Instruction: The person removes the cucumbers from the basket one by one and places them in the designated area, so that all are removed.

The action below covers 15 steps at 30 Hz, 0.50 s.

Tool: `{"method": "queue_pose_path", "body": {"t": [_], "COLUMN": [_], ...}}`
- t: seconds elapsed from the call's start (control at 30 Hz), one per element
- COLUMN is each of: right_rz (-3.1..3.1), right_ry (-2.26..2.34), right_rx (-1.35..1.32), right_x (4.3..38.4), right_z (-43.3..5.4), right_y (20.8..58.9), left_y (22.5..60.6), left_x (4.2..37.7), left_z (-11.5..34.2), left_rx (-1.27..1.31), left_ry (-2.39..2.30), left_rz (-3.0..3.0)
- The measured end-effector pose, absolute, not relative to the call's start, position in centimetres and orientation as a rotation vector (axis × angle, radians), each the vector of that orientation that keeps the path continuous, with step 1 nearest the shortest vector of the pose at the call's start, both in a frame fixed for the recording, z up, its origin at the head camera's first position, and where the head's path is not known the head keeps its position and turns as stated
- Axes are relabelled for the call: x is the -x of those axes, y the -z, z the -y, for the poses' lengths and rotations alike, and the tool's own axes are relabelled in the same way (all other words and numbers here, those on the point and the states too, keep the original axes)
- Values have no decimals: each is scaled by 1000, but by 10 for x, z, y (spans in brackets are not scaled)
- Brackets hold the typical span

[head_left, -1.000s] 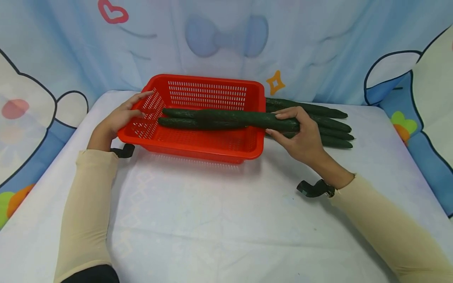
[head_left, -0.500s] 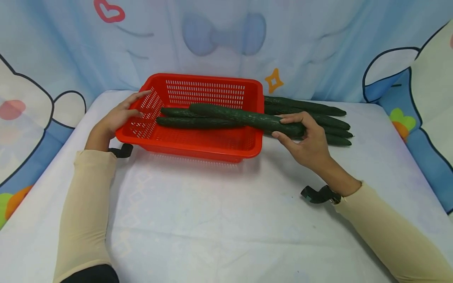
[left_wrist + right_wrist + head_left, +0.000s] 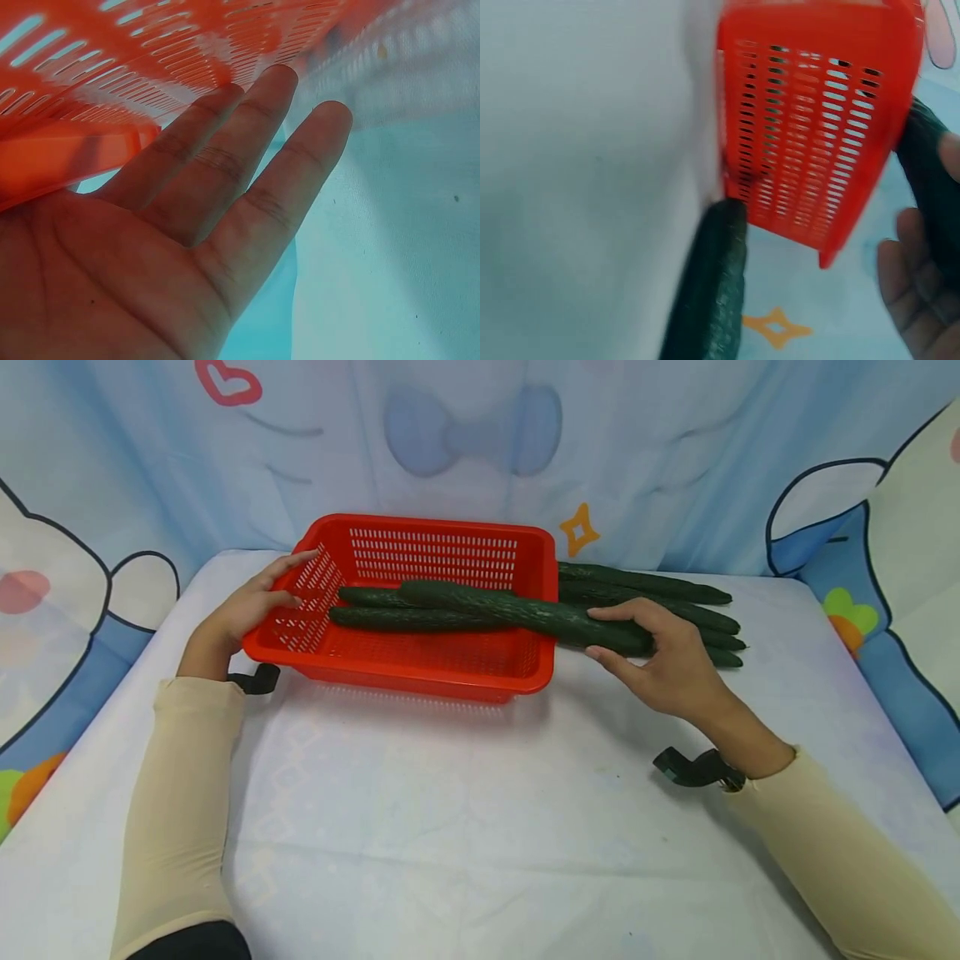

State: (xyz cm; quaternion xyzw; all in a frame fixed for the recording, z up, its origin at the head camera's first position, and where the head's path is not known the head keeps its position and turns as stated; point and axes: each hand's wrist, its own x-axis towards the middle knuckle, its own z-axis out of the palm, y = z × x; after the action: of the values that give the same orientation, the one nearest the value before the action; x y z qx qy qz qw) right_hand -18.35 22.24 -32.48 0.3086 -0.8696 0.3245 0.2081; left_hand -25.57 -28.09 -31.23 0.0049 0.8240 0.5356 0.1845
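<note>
A red slotted plastic basket (image 3: pixel 420 677) lies in the middle of the head view with cucumbers (image 3: pixel 416 619) inside. My left hand (image 3: pixel 251 610) holds its left end, thumb and forefinger over the rim. In the left wrist view, the other fingers (image 3: pixel 281 187) stretch out below the basket's wall. My right hand (image 3: pixel 667 656) grips the right end of another cucumber (image 3: pixel 525 612) between thumb and fingers. This one lies slanted across the basket's right rim, its far end above the cucumbers inside.
Several more cucumbers (image 3: pixel 708 592) lie side by side on the white tablecloth (image 3: pixel 465 827) to the basket's right, partly hidden by the basket and my right hand. A blue printed curtain (image 3: pixel 465 435) hangs behind the table.
My right hand has shifted right and slightly down with the gripped cucumber, which now slants more. My left hand and the basket stay nearly in place.
</note>
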Motion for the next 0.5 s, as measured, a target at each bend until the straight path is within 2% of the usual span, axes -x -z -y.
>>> {"method": "queue_pose_path", "body": {"t": [0.5], "right_rz": [2657], "right_ry": [-822], "right_rx": [-895], "right_x": [182], "right_z": [-246], "right_y": [310], "left_y": [311], "left_x": [254], "left_z": [279], "left_rx": [-17], "left_ry": [-1489], "left_rz": [-2335]}}
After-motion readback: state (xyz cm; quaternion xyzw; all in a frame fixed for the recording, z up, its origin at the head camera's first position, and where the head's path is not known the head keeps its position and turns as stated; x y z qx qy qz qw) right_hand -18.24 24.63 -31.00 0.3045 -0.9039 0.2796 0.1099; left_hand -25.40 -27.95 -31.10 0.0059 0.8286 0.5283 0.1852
